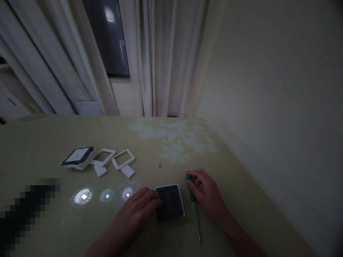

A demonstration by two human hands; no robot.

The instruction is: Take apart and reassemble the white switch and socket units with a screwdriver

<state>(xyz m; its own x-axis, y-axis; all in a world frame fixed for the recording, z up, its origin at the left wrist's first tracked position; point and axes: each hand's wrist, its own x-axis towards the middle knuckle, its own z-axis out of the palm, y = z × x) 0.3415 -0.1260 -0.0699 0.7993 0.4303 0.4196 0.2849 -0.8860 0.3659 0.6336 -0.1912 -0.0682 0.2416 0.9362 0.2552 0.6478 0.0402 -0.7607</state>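
Observation:
A square wall socket (pixel 170 203) with a dark face and a thin white rim lies on the table in front of me. My left hand (pixel 142 207) grips its left edge, with the fingers bent and close together. To the right of it, a screwdriver (pixel 192 191) with a green handle points its long metal shaft toward me. The fingers and thumb of my right hand (pixel 205 189) are closed on that handle. A tiny dark screw (pixel 160 165) lies on the table beyond the socket.
Farther left on the table (pixel 150 142) lies another wall socket (pixel 79 157) with a light slotted face. Beside it are two white frames (pixel 123 159) and two small white plates (pixel 100 170). A wall (pixel 268 107) borders the table's right side; curtains (pixel 171 60) hang behind it.

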